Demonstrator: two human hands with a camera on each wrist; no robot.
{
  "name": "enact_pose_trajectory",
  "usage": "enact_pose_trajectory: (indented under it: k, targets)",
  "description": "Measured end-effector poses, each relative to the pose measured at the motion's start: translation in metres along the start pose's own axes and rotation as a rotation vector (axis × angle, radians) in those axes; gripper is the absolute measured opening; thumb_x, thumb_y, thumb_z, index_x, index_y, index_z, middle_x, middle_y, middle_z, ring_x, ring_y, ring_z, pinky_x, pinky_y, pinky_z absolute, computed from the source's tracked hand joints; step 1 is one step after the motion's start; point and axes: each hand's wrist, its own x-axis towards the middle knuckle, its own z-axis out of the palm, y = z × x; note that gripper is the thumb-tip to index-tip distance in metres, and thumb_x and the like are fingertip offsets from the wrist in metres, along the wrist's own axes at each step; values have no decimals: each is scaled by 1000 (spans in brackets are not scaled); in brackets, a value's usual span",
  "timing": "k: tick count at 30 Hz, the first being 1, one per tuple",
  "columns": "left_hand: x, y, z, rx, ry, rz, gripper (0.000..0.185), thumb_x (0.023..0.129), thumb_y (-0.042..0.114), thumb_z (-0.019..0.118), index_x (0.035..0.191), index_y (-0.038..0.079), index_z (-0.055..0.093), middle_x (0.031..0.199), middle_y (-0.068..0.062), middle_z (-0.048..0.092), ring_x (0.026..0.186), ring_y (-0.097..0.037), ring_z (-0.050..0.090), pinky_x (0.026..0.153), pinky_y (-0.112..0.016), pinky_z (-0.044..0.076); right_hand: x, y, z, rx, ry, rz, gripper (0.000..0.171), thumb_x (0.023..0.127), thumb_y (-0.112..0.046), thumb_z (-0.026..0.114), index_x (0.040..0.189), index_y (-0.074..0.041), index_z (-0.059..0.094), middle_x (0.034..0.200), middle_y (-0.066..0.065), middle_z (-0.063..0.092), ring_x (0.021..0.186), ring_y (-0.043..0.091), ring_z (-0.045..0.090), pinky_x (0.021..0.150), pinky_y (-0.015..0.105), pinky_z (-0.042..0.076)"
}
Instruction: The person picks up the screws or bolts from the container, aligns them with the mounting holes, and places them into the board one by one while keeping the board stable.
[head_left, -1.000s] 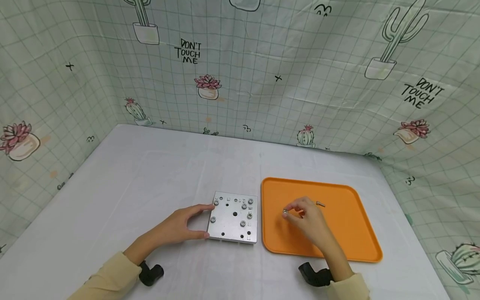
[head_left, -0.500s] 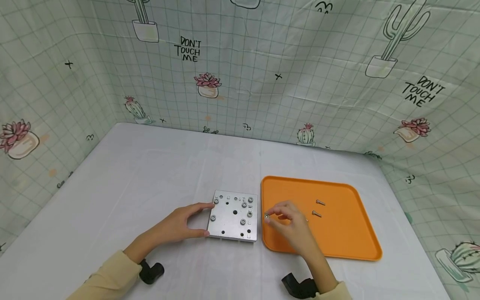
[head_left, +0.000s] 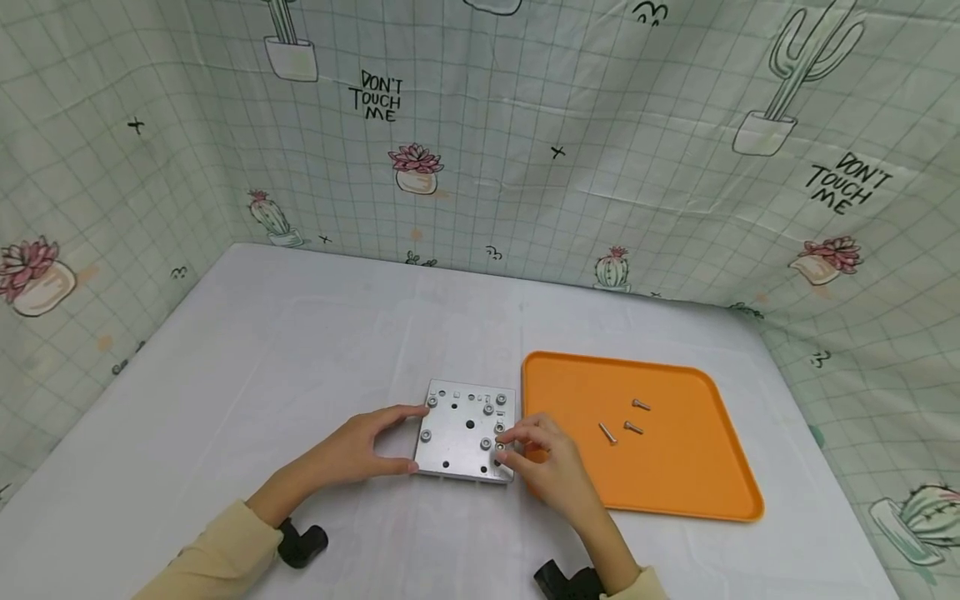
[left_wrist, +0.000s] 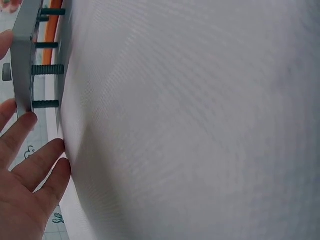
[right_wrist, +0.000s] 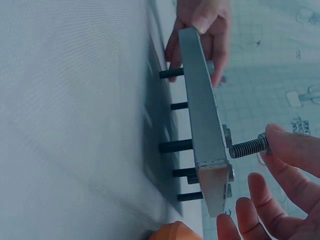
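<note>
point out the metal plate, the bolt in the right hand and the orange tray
metal plate (head_left: 461, 437), head view, on its bare top face near the middle.
bolt (right_wrist: 246, 148), right wrist view, on its threaded shank just off the plate.
orange tray (head_left: 675, 475), head view, on a bare part of its floor.

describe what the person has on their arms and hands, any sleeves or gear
Both hands are bare: no gloves, rings or tape show on the left hand or the right hand. Each forearm ends in a pale yellow long sleeve, the left sleeve and the right sleeve. A black camera mount sits under the left wrist, and another black mount under the right.
</note>
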Motion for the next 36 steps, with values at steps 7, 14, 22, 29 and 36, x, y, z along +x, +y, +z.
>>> enact_pose_trajectory:
  k: [7, 14, 22, 29, 36]
  targets:
    - [-1, 0, 0, 4, -3, 2, 67, 77, 42, 73, 136, 21, 47, 143, -2, 45, 132, -29, 40, 109, -49, 35, -1, 2, 3, 3, -6, -4, 13, 73, -15, 78, 84, -18, 72, 91, -2, 57, 79, 19, 48, 63, 20, 40]
    - [-1, 1, -1, -5, 4, -17, 67, 76, 39, 75, 136, 23, 47, 143, 1, 44, 133, -26, 40, 109, -46, 35, -1, 2, 4, -2, -25, 16, 13, 72, -15, 79, 83, -18, 72, 92, -2, 56, 81, 18, 47, 64, 20, 39]
    - [-1, 0, 1, -3, 6, -4, 67, 77, 41, 74, 135, 23, 48, 143, -1, 45, 132, -28, 41, 108, -48, 36, -2, 6, 4, -34, -43, 18, 14, 71, -14, 80, 81, -17, 71, 92, -3, 55, 78, 19, 46, 63, 21, 40]
    - [-1, -2, 2, 11, 10, 0, 67, 77, 41, 73, 136, 22, 47, 143, -1, 45, 132, -28, 42, 108, -47, 36, -1, 9, 6, -133, -51, 24, 16, 70, -11, 80, 79, -19, 70, 90, -6, 51, 82, 15, 43, 64, 21, 35]
    - [-1, -1, 1, 5, 13, -12, 67, 76, 41, 74, 136, 22, 47, 143, 0, 45, 133, -27, 40, 109, -46, 35, -1, 9, 5, -156, -56, 32, 17, 70, -12, 80, 82, -20, 70, 89, -5, 51, 84, 15, 41, 65, 21, 33]
